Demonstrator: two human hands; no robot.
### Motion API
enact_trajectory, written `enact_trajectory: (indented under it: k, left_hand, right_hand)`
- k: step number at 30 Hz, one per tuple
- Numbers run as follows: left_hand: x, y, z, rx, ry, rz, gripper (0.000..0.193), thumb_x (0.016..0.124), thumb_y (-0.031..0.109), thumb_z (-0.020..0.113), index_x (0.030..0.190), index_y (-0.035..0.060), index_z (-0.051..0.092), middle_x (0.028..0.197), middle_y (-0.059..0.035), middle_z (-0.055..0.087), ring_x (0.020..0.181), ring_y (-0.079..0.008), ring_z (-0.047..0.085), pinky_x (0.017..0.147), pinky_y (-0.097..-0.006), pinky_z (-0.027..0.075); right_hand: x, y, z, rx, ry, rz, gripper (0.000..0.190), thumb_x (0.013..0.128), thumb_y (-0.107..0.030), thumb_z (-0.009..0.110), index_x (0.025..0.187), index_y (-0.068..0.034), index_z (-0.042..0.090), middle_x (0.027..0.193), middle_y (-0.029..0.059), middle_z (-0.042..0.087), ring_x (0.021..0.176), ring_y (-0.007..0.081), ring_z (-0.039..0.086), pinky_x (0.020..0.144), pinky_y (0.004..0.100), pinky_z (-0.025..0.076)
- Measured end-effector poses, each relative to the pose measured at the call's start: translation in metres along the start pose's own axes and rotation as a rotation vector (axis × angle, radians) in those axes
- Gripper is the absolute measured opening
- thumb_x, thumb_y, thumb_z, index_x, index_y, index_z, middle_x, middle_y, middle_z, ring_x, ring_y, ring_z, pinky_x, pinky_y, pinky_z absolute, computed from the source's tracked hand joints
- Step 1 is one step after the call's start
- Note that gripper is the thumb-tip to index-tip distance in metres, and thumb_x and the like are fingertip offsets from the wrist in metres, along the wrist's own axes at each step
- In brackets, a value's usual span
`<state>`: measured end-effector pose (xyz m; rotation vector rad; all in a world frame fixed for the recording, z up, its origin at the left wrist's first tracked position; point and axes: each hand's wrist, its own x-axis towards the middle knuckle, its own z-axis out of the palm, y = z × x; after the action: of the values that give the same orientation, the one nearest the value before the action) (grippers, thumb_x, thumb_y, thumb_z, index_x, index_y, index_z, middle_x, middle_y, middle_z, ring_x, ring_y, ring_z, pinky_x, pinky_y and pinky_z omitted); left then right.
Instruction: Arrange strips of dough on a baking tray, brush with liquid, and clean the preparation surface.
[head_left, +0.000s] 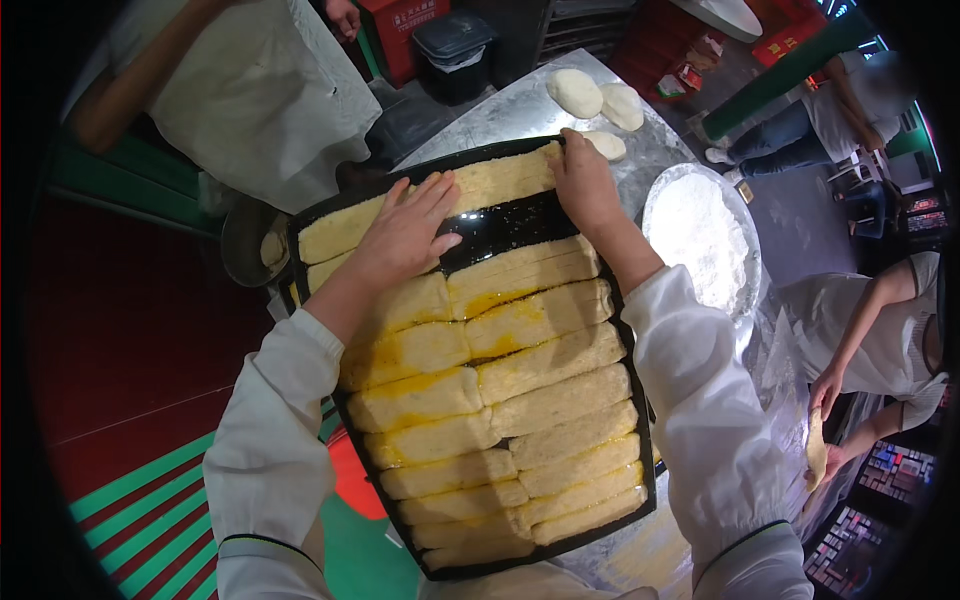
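Two columns of flat dough strips (555, 405), several streaked with yellow oil, lie in a black baking tray (649, 480) before me. My left hand (409, 232) rests with spread fingers on a strip near the tray's far end. At the far right corner, my right hand (589, 180) has its fingers over the end of the farthest strip (502, 176) and the tray rim; whether it grips either is unclear. Between that strip and the ones nearer me, a band of the tray's dark, shiny bottom shows.
A bowl of white flour (697, 232) stands right of the tray on the metal table (517, 97). Dough balls (574, 93) lie beyond. A person in an apron (255, 97) stands at the far left; another person's hands (825, 442) hold dough at the right. A metal bowl (247, 240) is at left.
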<state>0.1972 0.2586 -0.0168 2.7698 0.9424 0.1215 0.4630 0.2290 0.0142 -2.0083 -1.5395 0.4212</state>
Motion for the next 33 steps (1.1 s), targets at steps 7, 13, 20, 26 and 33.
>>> enact_trajectory:
  k: [7,13,20,26,33]
  left_hand:
    - [-0.001,0.009,0.001,0.004,-0.006,-0.03,0.063,0.096,0.034,0.056,0.147,0.0034,0.035,0.158,-0.0129,0.028,0.147,-0.0249,0.024,0.12,-0.0483,0.015]
    - [-0.009,0.013,-0.009,-0.016,0.068,-0.076,0.063,0.096,0.028,0.055,0.149,0.0043,0.033,0.159,-0.0122,0.026,0.147,-0.0261,0.025,0.12,-0.0479,0.014]
    - [-0.067,0.111,0.005,-0.15,0.008,-0.018,0.069,0.089,0.022,0.065,0.146,-0.0033,0.034,0.155,-0.0173,0.031,0.145,-0.0278,0.029,0.12,-0.0487,0.016]
    - [-0.076,0.114,0.01,-0.134,-0.035,-0.046,0.078,0.085,0.027,0.07,0.147,-0.0032,0.033,0.155,-0.0174,0.032,0.145,-0.0285,0.029,0.12,-0.0511,0.013]
    - [-0.082,0.095,0.014,-0.175,-0.042,0.022,0.076,0.083,0.028,0.071,0.146,0.0009,0.037,0.155,-0.0147,0.033,0.146,-0.0278,0.027,0.12,-0.0537,0.011]
  right_hand:
    - [-0.044,0.023,0.026,-0.165,0.058,-0.406,0.048,0.086,0.002,0.053,0.134,0.008,0.046,0.137,0.0278,0.049,0.125,0.0389,0.049,0.102,0.0418,0.045]
    - [-0.075,0.022,0.022,0.057,0.095,-0.269,0.047,0.088,0.002,0.055,0.134,0.005,0.049,0.14,0.0265,0.047,0.128,0.0418,0.047,0.109,0.0409,0.039]
    - [-0.149,0.024,0.011,-0.234,-0.093,-0.415,0.06,0.088,-0.028,0.064,0.14,-0.003,0.046,0.15,0.026,0.035,0.141,0.0398,0.031,0.116,0.0471,0.027]
    - [-0.156,0.029,0.013,-0.231,-0.151,-0.411,0.067,0.087,-0.036,0.066,0.143,-0.007,0.044,0.155,0.0244,0.028,0.145,0.0411,0.022,0.119,0.0485,0.02]
    - [-0.161,0.022,-0.001,-0.213,-0.143,-0.444,0.061,0.089,-0.037,0.064,0.137,-0.003,0.048,0.149,0.0258,0.035,0.141,0.0424,0.031,0.115,0.0487,0.027]
